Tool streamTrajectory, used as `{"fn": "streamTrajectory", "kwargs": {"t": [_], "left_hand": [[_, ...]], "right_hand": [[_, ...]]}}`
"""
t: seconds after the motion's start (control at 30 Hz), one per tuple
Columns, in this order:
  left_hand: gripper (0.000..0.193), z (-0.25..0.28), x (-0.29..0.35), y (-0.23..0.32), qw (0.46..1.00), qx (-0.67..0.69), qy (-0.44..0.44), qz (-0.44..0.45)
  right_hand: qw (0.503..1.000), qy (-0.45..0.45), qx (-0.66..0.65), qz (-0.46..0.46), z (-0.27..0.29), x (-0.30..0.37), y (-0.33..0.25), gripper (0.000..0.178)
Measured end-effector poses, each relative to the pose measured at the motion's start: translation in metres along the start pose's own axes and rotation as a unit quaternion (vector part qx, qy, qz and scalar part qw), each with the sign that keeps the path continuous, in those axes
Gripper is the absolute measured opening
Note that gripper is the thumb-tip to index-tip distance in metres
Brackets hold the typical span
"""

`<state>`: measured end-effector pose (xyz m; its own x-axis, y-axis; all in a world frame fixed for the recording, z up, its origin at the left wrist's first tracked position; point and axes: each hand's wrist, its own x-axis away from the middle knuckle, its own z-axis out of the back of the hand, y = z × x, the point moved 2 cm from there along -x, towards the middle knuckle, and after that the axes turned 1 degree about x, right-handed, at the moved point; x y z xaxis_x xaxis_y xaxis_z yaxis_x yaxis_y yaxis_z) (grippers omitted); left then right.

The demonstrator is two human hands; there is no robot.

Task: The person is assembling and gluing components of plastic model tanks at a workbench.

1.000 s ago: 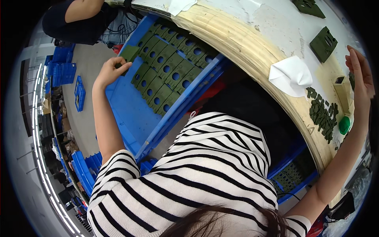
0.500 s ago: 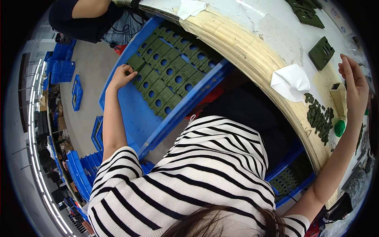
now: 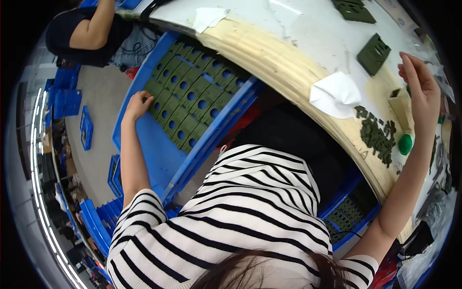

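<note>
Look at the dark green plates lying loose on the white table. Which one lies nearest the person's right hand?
The square plate just left of the right hand. The other loose plate lies farther off, at the table's far edge.

Her left hand (image 3: 138,105) reaches far out and down with fingers curled, while the right hand (image 3: 419,91) is raised, fingers loosely open.
</note>
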<state>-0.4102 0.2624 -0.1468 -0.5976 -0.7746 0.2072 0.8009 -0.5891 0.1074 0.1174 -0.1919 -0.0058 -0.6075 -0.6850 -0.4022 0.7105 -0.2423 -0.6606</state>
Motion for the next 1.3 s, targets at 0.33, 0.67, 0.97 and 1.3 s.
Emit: {"fn": "streamTrajectory", "kwargs": {"t": [0.33,0.67,0.97,1.3], "left_hand": [[0.018,0.117,0.017,0.227,0.955,0.110,0.177,-0.210],[0.051,0.089,0.020,0.496,0.834,0.168,0.194,-0.489],[0.037,0.074,0.005,0.515,0.843,0.149,0.196,-0.478],[0.057,0.122,0.018,0.495,0.688,0.398,0.083,-0.601]], "right_hand": [[0.989,0.103,-0.107,-0.007,0.023,-0.005,-0.015,0.023],[0.984,0.175,-0.001,0.032,0.024,-0.005,-0.024,0.017],[0.985,0.126,0.078,0.093,0.032,-0.003,-0.032,0.025],[0.976,-0.005,0.106,0.191,0.036,0.004,-0.046,0.044]]}}
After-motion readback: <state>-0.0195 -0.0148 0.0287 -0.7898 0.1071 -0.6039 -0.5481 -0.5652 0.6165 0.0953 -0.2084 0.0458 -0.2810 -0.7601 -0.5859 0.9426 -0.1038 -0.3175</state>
